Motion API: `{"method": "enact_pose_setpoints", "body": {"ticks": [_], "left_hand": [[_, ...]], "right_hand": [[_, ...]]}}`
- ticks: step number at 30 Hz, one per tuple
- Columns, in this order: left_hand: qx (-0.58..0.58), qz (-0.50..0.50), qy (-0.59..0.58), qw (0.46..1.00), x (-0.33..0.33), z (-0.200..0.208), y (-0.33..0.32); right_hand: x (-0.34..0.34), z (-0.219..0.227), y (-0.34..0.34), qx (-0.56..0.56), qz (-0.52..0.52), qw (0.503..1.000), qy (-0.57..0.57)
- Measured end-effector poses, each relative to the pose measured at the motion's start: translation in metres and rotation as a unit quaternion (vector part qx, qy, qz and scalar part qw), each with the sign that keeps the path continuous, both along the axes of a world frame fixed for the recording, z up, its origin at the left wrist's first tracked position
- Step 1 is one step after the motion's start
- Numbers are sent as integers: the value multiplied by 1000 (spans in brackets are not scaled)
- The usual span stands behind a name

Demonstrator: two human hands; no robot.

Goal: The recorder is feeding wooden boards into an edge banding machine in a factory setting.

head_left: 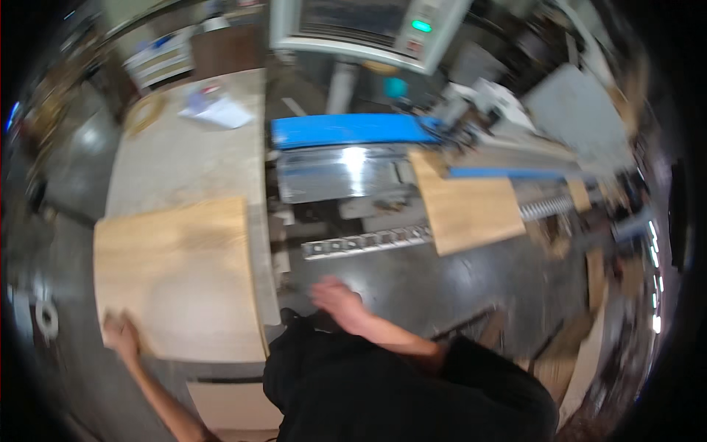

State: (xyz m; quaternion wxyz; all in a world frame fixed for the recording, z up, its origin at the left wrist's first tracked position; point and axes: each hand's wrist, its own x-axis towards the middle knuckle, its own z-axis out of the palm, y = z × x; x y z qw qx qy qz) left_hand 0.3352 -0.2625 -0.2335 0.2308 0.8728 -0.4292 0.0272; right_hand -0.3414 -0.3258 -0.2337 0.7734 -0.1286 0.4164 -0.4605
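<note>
A light wooden board (177, 280) with a smooth, pale surface lies on the near end of a long table at the left. My left hand (122, 334) has its fingers curled at the board's near left corner. To the right of the board, my right hand (342, 303) hangs in front of my body with its fingers stretched out and nothing in it; motion blurs it. A second wooden board (471, 214) rests on the machine, partly beneath its blue-edged beam (508, 166).
The table (184, 162) carries white paper (219, 112) farther back. Ahead stand a blue-topped machine bed (353, 130), a slotted metal rail (361, 243) and a control panel (353, 33) with a green light. Cardboard (589, 353) leans at the right.
</note>
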Motion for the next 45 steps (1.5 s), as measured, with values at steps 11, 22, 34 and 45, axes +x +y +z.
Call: {"method": "enact_pose_setpoints", "body": {"ticks": [11, 22, 34, 45], "left_hand": [[-32, -136, 59, 988, -56, 35, -75], [-1, -138, 211, 968, -350, 108, -80], [58, -190, 222, 955, -582, 116, -146], [64, -169, 333, 925, -589, 25, -188]], "right_hand": [[122, 22, 10, -122, 107, 966, 199], [-138, 65, -13, -64, -2, 891, 449], [-380, 46, -59, 69, 5, 886, 459], [-407, 23, -93, 11, 16, 713, 701]]}}
